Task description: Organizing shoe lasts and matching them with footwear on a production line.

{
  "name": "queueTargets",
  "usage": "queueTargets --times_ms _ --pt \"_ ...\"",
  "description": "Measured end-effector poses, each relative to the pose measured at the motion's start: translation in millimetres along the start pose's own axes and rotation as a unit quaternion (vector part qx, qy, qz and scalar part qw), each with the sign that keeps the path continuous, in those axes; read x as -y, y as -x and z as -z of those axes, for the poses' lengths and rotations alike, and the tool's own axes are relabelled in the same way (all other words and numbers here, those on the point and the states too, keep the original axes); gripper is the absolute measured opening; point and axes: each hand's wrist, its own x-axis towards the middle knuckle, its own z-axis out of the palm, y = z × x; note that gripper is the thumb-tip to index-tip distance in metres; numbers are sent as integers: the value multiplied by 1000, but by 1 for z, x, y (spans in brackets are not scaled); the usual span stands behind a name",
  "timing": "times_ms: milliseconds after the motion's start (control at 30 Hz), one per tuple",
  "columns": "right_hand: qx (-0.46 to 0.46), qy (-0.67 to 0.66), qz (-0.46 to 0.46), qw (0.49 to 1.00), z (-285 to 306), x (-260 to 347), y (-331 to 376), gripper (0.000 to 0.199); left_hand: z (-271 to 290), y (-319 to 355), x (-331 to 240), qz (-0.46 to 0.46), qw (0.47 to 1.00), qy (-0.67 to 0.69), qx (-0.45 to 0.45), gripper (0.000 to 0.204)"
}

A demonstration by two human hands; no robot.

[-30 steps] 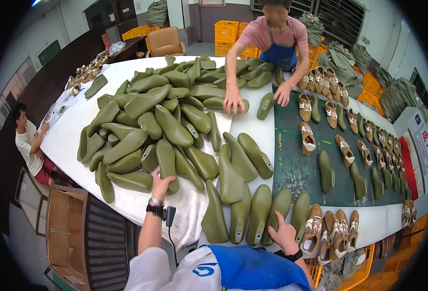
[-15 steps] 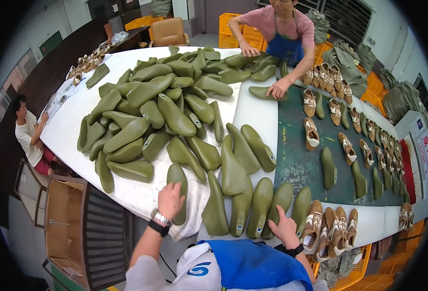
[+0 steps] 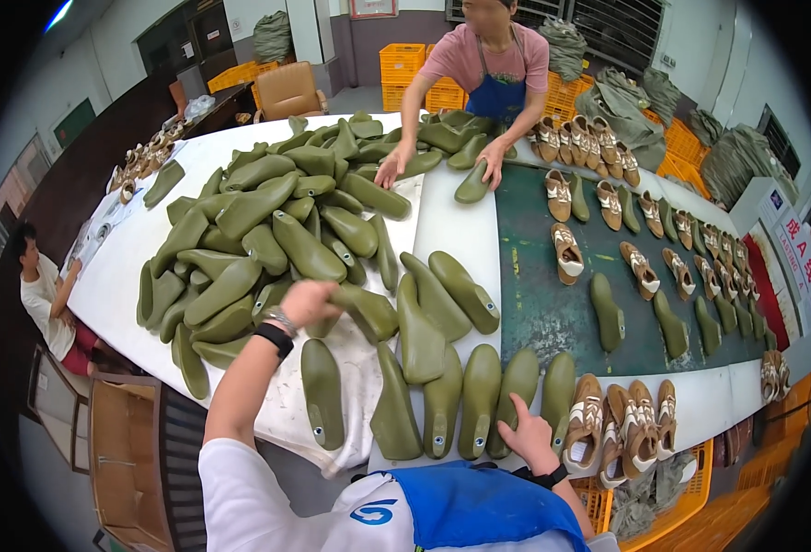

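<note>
A big pile of green shoe lasts [image 3: 305, 246] covers the white table. My left hand [image 3: 310, 304], slightly blurred, reaches to its near side and is closed on the end of a shoe last [image 3: 366, 313]. Another shoe last [image 3: 321, 391] lies by itself just below that hand. Along the near edge several lasts stand side by side. My right hand [image 3: 527, 436] rests against one last [image 3: 516, 391] of this row, index finger stretched out and thumb apart. Next to the row are brown and white sneakers [image 3: 583, 419].
A green conveyor belt [image 3: 552, 313] carries sneakers and lasts in rows on the right. Across the table a co-worker in a blue apron [image 3: 497, 99] handles a last [image 3: 472, 186]. Another person [image 3: 51, 294] sits at the left. Orange crates [image 3: 403, 64] stand behind.
My left hand has left the near last and moved up to the pile, onto another last. My right hand stays at the row. The co-worker's hands have shifted, one now reaching toward the pile.
</note>
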Motion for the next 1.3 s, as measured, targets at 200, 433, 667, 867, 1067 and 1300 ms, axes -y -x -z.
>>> queueTargets --times_ms 200,433,667,867,1067,1300 --pt "-6 0 -4 1000 2 0 -1 62 45 21 17 246 845 451 -150 44" --pt "-93 -54 240 965 66 54 -25 67 34 26 -38 250 693 674 -56 48" --pt "63 -410 214 885 61 83 -78 65 4 -19 -104 194 580 779 140 49" --pt "147 -627 -81 761 86 62 -145 47 -79 -38 20 302 885 325 140 52" --pt "144 -411 -83 896 100 74 -268 47 -135 -44 23 430 729 452 281 70" --pt "104 -608 -32 786 13 95 -346 65 -158 -24 38 461 592 633 192 38"
